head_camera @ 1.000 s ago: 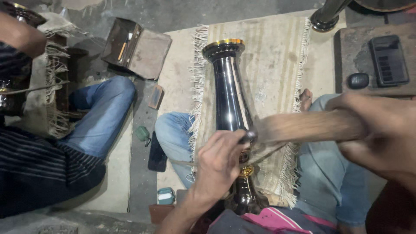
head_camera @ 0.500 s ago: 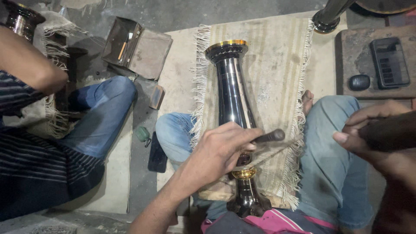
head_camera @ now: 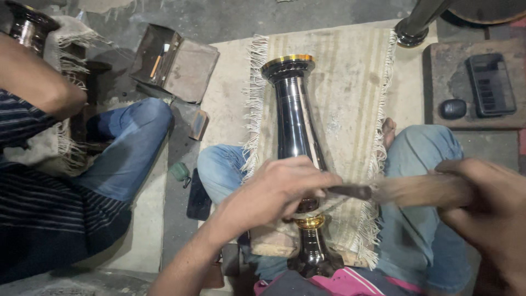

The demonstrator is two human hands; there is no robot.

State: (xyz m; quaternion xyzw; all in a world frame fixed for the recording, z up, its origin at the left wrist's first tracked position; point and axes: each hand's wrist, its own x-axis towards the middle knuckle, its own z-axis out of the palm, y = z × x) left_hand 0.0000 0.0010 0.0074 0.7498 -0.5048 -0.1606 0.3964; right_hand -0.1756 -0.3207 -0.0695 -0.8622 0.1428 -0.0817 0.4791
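Both hands are engraving the vase [head_camera: 296,126]: left hand [head_camera: 274,192] is pinching the chisel [head_camera: 350,191], right hand [head_camera: 487,214] is gripping the hammer [head_camera: 422,190]; next strike is needing a steady chisel

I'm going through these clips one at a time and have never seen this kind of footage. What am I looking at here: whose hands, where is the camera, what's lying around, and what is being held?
The camera sits on a person's head and looks down at their lap, so the two bare hands entering from below are their own. The left hand pinches a thin dark metal tool against a tall, shiny dark vase with gold bands, lying on a fringed cloth across their knees. The right hand grips a blurred wooden handle. Another person in a striped top sits at the left. An open box and a dark flat device lie nearby.
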